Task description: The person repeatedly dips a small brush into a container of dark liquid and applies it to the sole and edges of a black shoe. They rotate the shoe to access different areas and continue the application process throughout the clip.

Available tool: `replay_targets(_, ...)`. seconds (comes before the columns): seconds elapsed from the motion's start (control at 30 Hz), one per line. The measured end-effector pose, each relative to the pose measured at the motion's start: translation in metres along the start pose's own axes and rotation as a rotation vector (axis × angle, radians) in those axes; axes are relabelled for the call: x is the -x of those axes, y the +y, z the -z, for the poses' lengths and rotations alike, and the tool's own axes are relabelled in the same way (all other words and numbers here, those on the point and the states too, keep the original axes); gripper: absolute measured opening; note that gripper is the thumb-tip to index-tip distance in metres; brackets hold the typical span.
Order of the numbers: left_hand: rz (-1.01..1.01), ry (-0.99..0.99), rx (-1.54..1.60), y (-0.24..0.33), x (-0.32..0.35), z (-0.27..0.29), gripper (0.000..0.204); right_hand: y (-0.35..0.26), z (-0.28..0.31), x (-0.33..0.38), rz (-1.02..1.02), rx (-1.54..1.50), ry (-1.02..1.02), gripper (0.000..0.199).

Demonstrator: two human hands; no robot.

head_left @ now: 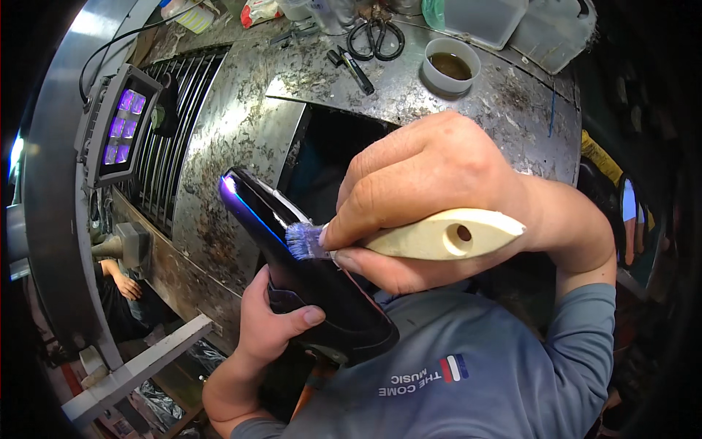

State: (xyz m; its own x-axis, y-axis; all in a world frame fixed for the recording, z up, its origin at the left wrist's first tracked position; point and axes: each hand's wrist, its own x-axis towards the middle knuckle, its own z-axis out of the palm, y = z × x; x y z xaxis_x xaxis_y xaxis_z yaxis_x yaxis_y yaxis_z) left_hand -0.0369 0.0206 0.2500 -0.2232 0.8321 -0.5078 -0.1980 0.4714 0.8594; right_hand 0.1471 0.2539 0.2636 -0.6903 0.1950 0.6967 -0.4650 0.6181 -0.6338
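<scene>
A black shoe lies at a slant in front of my body, its toe pointing to the far left and its edge glowing violet. My left hand grips it from the left near the heel end, with the thumb over the upper. Closed around a flat paintbrush with a pale handle, my right hand is above the shoe. The brush's bristles touch the shoe along its right edge, near the middle. My fingers cover part of the brush's neck, and the underside of the shoe is mostly hidden.
On the stained metal bench stand a round cup of brown liquid, scissors and a black marker. A violet lamp is at the left beside a slatted grille. Another person's hand shows at lower left.
</scene>
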Motion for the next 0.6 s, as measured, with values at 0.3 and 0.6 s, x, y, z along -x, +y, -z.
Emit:
replay_targets(0.3, 0.041, -0.097, 0.149, -0.008, -0.007, -0.003, 0.082, 0.004, -0.01, 0.008, -0.052, -0.047, -0.032, 0.015)
replay_targets(0.6, 0.038, -0.108, 0.191, -0.006, -0.01, -0.01, 0.08, 0.005, -0.013, 0.017, -0.107, -0.081, -0.078, 0.014)
